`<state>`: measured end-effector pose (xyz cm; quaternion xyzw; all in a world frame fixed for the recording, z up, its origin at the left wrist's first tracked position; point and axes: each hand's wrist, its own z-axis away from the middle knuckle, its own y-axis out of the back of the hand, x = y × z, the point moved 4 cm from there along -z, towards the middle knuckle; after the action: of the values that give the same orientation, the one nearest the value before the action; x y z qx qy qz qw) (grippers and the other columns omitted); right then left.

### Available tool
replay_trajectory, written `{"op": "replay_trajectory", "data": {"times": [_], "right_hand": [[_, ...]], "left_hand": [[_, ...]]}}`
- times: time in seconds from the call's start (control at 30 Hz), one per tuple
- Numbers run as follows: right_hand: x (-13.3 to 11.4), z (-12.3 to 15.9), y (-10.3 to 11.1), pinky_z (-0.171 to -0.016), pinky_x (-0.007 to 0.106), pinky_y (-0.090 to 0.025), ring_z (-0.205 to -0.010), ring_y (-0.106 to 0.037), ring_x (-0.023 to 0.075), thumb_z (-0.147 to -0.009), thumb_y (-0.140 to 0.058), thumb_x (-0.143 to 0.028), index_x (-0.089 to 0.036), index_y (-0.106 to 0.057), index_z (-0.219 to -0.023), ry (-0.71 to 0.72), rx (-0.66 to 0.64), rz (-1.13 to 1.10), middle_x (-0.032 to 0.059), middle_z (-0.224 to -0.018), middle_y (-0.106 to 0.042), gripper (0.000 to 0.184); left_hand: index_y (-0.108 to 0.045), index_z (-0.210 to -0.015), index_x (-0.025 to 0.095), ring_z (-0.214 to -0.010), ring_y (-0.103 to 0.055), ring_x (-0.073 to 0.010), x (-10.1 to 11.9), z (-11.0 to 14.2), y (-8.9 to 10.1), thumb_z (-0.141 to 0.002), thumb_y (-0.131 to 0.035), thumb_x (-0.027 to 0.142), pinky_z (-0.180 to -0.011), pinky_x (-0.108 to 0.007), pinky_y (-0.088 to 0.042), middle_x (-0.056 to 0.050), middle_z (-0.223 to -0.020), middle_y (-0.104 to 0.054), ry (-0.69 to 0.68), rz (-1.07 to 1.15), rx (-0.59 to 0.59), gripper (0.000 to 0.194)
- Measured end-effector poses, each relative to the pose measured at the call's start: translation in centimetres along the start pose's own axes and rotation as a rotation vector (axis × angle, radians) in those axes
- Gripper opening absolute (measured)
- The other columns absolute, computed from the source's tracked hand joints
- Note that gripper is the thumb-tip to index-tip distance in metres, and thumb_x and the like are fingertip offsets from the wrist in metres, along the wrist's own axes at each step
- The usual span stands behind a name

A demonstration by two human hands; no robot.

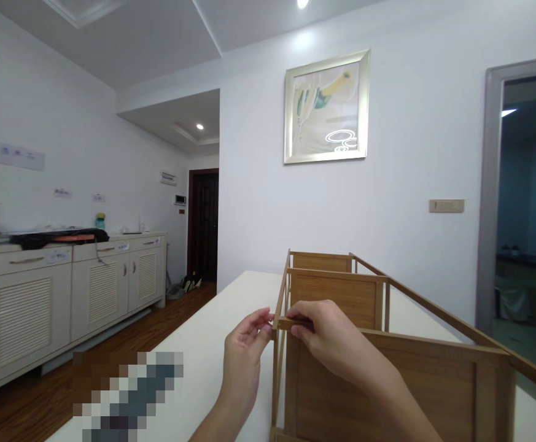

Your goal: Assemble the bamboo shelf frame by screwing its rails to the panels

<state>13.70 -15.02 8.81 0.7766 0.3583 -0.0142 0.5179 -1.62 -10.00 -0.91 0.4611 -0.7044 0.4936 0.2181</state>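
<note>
A brown wooden frame unit [336, 298] with several panels and thin rails lies across the white table. My right hand [330, 334] is closed on the end of a wooden crossbar [290, 323], thumb below and fingers on top. Just left of that joint, my left hand [247, 344] has its thumb and index finger pinched at the outer side of the long side rail [282, 294]. Something small and thin shows at those fingertips, too small to name. The bar's end meets the side rail between my two hands.
Under the frame is a white tabletop [231, 313]; a pixelated patch [143, 393] hides part of its left edge. A white cabinet [97, 282] with items on top stands left. A framed picture [326, 107] hangs ahead, and a doorway [530, 202] opens at right.
</note>
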Motion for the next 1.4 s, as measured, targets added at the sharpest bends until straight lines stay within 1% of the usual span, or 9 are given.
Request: {"op": "replay_trajectory", "data": {"times": [0.07, 0.23, 0.4, 0.53, 0.67, 0.83, 1.07, 1.27, 1.4], "right_hand": [[0.0, 0.0, 0.0, -0.067, 0.025, -0.039, -0.078, -0.062, 0.0173, -0.085, -0.054, -0.017, -0.022, -0.072, -0.091, -0.004, 0.004, 0.006, 0.0040, -0.086, -0.072, 0.020], [-0.2, 0.0, 0.0, -0.067, 0.025, -0.038, -0.078, -0.062, 0.0179, -0.085, -0.053, -0.017, -0.022, -0.072, -0.089, -0.023, 0.010, 0.058, 0.0045, -0.086, -0.073, 0.020], [-0.4, -0.1, 0.1, -0.066, 0.026, -0.037, -0.077, -0.062, 0.0178, -0.085, -0.053, -0.017, -0.023, -0.072, -0.089, -0.026, 0.009, 0.100, 0.0044, -0.087, -0.073, 0.020], [-0.5, -0.1, 0.2, -0.065, 0.026, -0.035, -0.076, -0.062, 0.0176, -0.084, -0.054, -0.017, -0.024, -0.072, -0.089, -0.036, -0.002, 0.121, 0.0039, -0.086, -0.073, 0.020], [-0.5, -0.1, 0.2, -0.065, 0.026, -0.034, -0.076, -0.062, 0.0176, -0.084, -0.054, -0.018, -0.024, -0.072, -0.088, -0.045, 0.015, 0.150, 0.0032, -0.085, -0.073, 0.019], [-0.1, -0.2, 0.0, -0.064, 0.026, -0.034, -0.074, -0.061, 0.0164, -0.083, -0.055, -0.017, -0.024, -0.071, -0.086, -0.048, 0.024, 0.133, 0.0019, -0.082, -0.072, 0.018], [0.9, -0.4, -0.1, -0.067, 0.024, -0.038, -0.077, -0.061, 0.0155, -0.082, -0.058, -0.020, -0.025, -0.071, -0.090, -0.036, 0.007, -0.026, 0.0002, -0.087, -0.073, 0.016], [0.7, -0.3, 0.0, -0.067, 0.024, -0.038, -0.075, -0.060, 0.0151, -0.082, -0.058, -0.018, -0.024, -0.072, -0.090, -0.037, 0.014, -0.033, 0.0004, -0.084, -0.073, 0.017], [0.2, -0.1, 0.2, -0.067, 0.025, -0.038, -0.075, -0.062, 0.0161, -0.082, -0.057, -0.017, -0.025, -0.074, -0.092, -0.037, 0.009, 0.015, 0.0017, -0.084, -0.074, 0.022]], "left_hand": [[-0.074, -0.102, 0.017, -0.092, -0.067, -0.0211, 0.0, 0.0, -0.1, -0.070, -0.082, 0.038, -0.084, -0.033, -0.052, -0.010, -0.101, -0.074, 0.013, 0.013, 0.012, 0.039], [-0.075, -0.094, 0.014, -0.082, -0.066, -0.0189, -0.3, -0.2, -0.4, -0.076, -0.075, 0.044, -0.084, -0.033, -0.051, -0.010, -0.096, -0.074, 0.003, -0.085, -0.029, 0.035], [-0.075, -0.094, 0.014, -0.093, -0.066, -0.0229, -0.3, -0.2, -0.2, -0.076, -0.076, 0.042, -0.086, -0.035, -0.051, -0.011, -0.098, -0.075, 0.000, -0.103, -0.015, 0.033], [-0.075, -0.094, 0.014, -0.093, -0.066, -0.0221, -0.2, -0.1, -0.2, -0.075, -0.077, 0.041, -0.086, -0.034, -0.051, -0.011, -0.099, -0.074, 0.005, -0.109, -0.006, 0.033], [-0.073, -0.100, 0.015, -0.092, -0.066, -0.0206, -0.3, -0.2, -0.1, -0.074, -0.078, 0.041, -0.087, -0.033, -0.050, -0.010, -0.100, -0.074, 0.017, -0.052, 0.001, 0.037], [-0.074, -0.095, 0.012, -0.081, -0.064, -0.0177, -0.7, -0.4, -0.3, -0.078, -0.074, 0.045, -0.085, -0.033, -0.049, -0.010, -0.094, -0.073, 0.007, -0.075, -0.044, 0.037], [-0.076, -0.094, 0.014, -0.086, -0.063, -0.0193, -0.8, -0.6, -0.3, -0.077, -0.074, 0.045, -0.082, -0.031, -0.048, -0.008, -0.093, -0.074, -0.013, -0.129, -0.031, 0.036], [-0.076, -0.094, 0.015, -0.088, -0.063, -0.0197, -0.5, -0.5, -0.2, -0.078, -0.073, 0.041, -0.081, -0.031, -0.049, -0.008, -0.097, -0.073, -0.059, -0.191, -0.029, 0.031], [-0.076, -0.095, 0.016, -0.091, -0.063, -0.0204, -0.3, -0.4, -0.4, -0.078, -0.073, 0.038, -0.084, -0.031, -0.048, -0.008, -0.098, -0.073, -0.059, -0.188, -0.058, 0.028]]}}
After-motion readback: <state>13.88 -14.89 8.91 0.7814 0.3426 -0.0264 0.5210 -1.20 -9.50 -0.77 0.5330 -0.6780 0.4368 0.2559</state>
